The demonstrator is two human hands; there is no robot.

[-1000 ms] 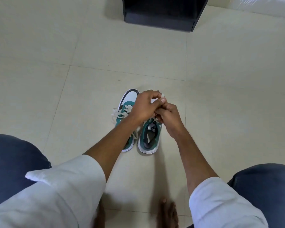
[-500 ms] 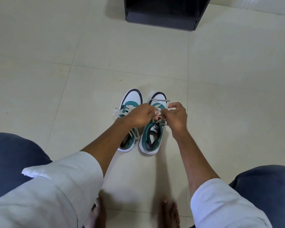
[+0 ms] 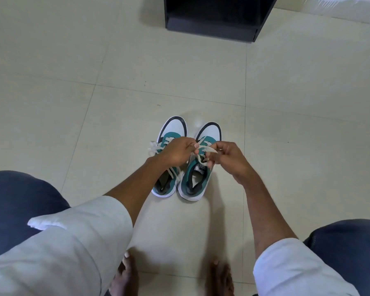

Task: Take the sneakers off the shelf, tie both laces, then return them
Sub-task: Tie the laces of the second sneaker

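While two teal-and-white sneakers stand side by side on the floor with toes pointing away from the viewer, both hands work over the right sneaker (image 3: 199, 167). Its pale lace (image 3: 202, 153) is lifted above the tongue. The left hand (image 3: 177, 151) pinches one strand between thumb and fingers, reaching across the left sneaker (image 3: 169, 146). The right hand (image 3: 229, 159) pinches another strand of the same lace, fingers curled in. The two hands sit close together, almost touching, with the lace stretched between them. The left sneaker shows a lace bow (image 3: 153, 147) spilling over its outer side. The shoes rest on a cream tiled floor (image 3: 73, 103). Well beyond them stands a black shelf (image 3: 214, 18), its lowest part in view. Nearer the viewer are white sleeves, dark blue trouser knees and two bare feet (image 3: 124, 274).
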